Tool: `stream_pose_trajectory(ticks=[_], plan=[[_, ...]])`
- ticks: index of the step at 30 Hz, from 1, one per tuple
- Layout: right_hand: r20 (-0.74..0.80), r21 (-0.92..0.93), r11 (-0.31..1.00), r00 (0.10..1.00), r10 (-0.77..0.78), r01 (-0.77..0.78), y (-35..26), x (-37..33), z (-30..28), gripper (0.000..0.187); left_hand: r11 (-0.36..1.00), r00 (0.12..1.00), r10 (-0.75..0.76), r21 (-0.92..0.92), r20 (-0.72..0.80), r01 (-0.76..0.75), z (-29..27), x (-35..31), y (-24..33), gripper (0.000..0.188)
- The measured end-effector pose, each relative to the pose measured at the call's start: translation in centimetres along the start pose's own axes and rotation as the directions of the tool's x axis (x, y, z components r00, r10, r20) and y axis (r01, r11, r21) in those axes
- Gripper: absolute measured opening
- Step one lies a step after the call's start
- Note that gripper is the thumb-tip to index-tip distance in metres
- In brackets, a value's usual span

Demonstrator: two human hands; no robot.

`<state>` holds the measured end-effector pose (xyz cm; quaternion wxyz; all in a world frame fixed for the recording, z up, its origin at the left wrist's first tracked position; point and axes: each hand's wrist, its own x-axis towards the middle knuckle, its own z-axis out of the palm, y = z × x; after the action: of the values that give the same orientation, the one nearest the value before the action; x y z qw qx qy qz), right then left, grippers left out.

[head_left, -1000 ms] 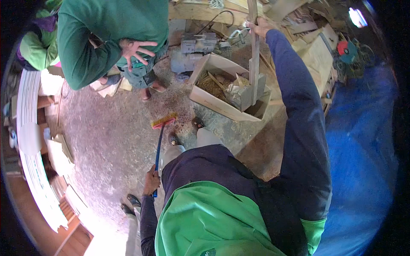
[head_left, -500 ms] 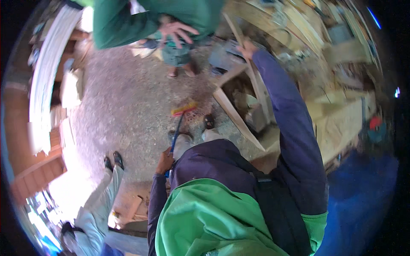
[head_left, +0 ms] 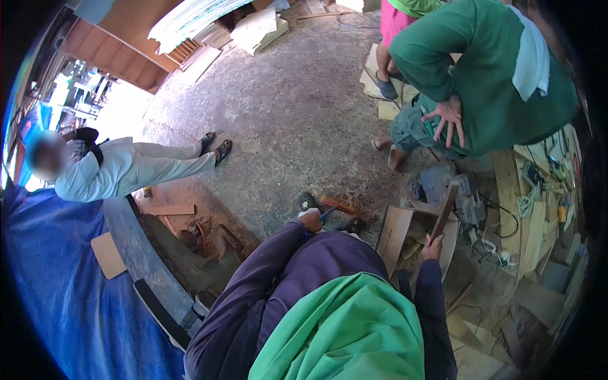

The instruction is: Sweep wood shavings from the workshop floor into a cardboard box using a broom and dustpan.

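Swung left — right hand still grips plank.

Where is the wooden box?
In the head view, the wooden box sits on the floor right of centre, under the person's right hand, below the green-shirted person.

a rough woodworking shop, open to daylight: bare concrete floor strewn with sawdust, plywood offcuts stacked far beyond the fingers, a plywood box just left of the right hand's fingers, power tools and cords just past them, planks to their right, a blue tarp far left
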<state>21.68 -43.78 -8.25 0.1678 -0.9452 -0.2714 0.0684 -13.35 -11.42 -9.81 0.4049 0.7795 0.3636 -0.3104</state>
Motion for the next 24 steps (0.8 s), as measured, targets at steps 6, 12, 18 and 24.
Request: stream_pose_trajectory(ticks=[6, 12, 18, 24], plan=[[0.007, 0.037, 0.998, 0.999, -0.048, 0.048, -2.0, 1.8, -6.5, 0.064, 0.955, 0.986, 0.100, 0.266, 0.132, -0.133, 1.5, 2.8, -0.8, 0.029], [0.425, 0.278, 0.902, 0.885, 0.192, -0.330, -5.7, 1.7, -11.5, 0.063, 0.995, 0.994, 0.093, 0.050, -0.056, -0.091, 1.5, 2.5, -1.2, 0.024], [-0.098, 0.011, 0.968, 0.963, 0.251, -0.251, -3.9, 1.4, -9.0, 0.063, 0.995, 0.996, 0.059, -0.080, -0.068, -0.064, 0.1, 0.0, -1.4, 0.024], [-0.041, 0.190, 0.981, 0.999, 0.035, -0.027, -2.4, 3.0, -8.6, 0.064, 0.981, 0.993, -0.039, -0.191, -0.108, 0.018, -0.7, -1.6, 0.0, 0.029]])
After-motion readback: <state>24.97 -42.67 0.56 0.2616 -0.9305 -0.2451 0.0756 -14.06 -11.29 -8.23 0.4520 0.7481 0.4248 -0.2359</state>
